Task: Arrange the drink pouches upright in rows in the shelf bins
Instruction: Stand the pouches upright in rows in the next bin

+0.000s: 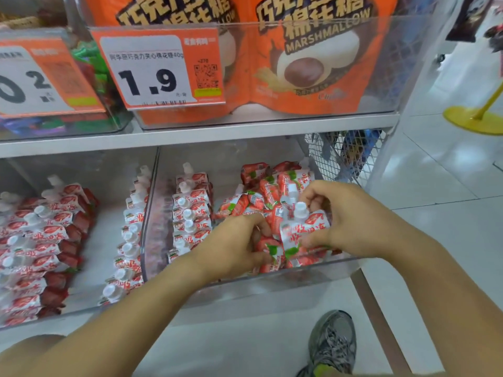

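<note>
Bare strip (109,227) between pouch rows (40,240), loose pouch heap (272,197) crowding right bin (299,273)

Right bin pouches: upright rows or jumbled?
Mixed. A left row stands upright, caps up; the rest is a jumbled pile lying at angles, where both hands, left hand and right hand, grip pouches.

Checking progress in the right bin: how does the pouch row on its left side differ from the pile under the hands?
The row stands upright in single file, caps up; the pile lies jumbled, pouches tilted and overlapping. The row sits untouched along the divider; the pile has the left hand and right hand gripping pouches in it. Both are the same red-and-white, white-capped pouches.
</note>
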`<state>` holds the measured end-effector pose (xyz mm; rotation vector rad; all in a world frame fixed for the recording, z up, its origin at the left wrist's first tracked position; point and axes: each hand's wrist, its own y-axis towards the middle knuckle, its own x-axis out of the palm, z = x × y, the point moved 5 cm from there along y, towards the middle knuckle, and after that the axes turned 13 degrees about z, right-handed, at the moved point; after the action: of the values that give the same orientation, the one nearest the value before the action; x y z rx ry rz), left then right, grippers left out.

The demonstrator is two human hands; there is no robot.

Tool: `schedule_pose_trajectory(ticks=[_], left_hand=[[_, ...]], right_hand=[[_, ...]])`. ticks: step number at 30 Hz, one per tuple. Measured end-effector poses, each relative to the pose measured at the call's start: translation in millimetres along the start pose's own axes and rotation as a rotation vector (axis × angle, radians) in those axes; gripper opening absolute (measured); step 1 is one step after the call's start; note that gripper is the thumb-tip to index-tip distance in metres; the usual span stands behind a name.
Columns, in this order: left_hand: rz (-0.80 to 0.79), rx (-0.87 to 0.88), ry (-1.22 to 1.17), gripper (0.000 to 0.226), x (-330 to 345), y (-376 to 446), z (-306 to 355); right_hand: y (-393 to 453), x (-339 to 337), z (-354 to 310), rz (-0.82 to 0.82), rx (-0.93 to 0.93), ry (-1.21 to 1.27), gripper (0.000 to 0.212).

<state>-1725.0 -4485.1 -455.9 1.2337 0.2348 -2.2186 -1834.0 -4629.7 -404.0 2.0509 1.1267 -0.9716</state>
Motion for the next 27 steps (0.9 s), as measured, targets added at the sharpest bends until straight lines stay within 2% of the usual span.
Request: schedule_pose_trajectory(ticks=[3, 5, 8, 11, 13, 16, 20, 22, 24, 27], left_hand=[[0.006, -0.063, 0.043, 0.047, -19.4, -2.4, -9.8], [0.014, -0.112, 0.007, 0.036, -37.8, -5.7, -14.7], [-0.001, -0.32, -0.326, 0.024, -55.0, -19.3, -24.3], [0.025, -0.431, -0.67, 0.026, -59.5, -30.1, -30.0], [0.031, -0.377, -0.743, 0.03, -60.7, -31.9, -29.8], [-0.028, -0.294, -0.852, 0.049, -58.6, -35.4, -26.6], [-0.165, -0.352, -1.124, 0.073, -60.6, -42.2, -26.6], [-0.122, -0.337, -0.958, 0.077, -68.0, -42.0, -28.4], [-0.011, -0.332, -0.736, 0.075, -77.1, -40.0, -31.3], [0.07, -0.376, -0.726, 0.057, -84.1, -38.7, -33.0]], right_hand=[[-1.9, -9.9, 4.6, 0.118, -0.002, 0.139, 0.036], [-3.1, -13.6, 9.5, 0.129, 0.072, 0.377, 0.035], [-6.0, -9.2, 6.4, 0.021, 0.12, 0.716, 0.047], [-6.5, 3.5, -9.3, -0.09, 0.163, 0.947, 0.041], [-5.1, 15.7, -20.8, -0.136, 0.152, 0.956, 0.038], [0.2, 33.6, -39.0, -0.161, 0.112, 0.943, 0.042], [8.5, 46.7, -57.0, -0.175, 0.043, 0.895, 0.051], [12.2, 52.2, -62.6, -0.122, 0.027, 0.85, 0.061], [16.3, 58.4, -67.7, -0.068, 0.025, 0.812, 0.072], [25.2, 60.7, -71.3, -0.181, 0.051, 0.798, 0.084]])
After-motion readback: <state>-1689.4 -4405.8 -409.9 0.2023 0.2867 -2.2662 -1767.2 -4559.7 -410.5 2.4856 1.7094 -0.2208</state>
